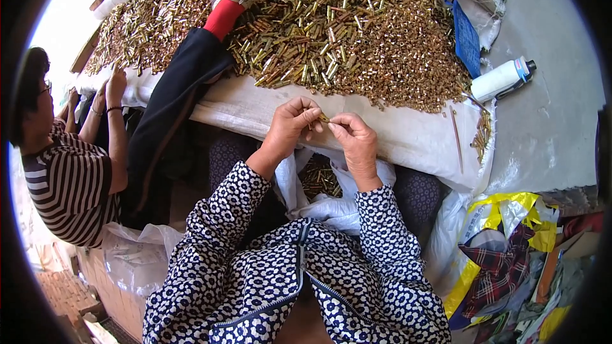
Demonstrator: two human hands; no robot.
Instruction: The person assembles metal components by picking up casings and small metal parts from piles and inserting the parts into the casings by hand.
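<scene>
Over the near edge of the work table, my left hand (292, 126) and my right hand (357, 145) come together in front of me. Both are closed in a pinch on a small brass-coloured metal piece (324, 118), whose exact shape the fingers partly hide. Beyond them spreads a big heap of long, golden metal tubes (306, 44). At its right side lie many short, ring-like metal pieces (408, 54). Below my hands, an open white woven sack (341, 210) between my knees holds more golden metal pieces (320, 181).
At the left sits a person (70, 178) in a striped top, hands at the heap. A leg with a red sock (224, 18) stretches across the table. To the right are a white bottle (503, 80), a thin stick (457, 139) and bags with plaid cloth (500, 261).
</scene>
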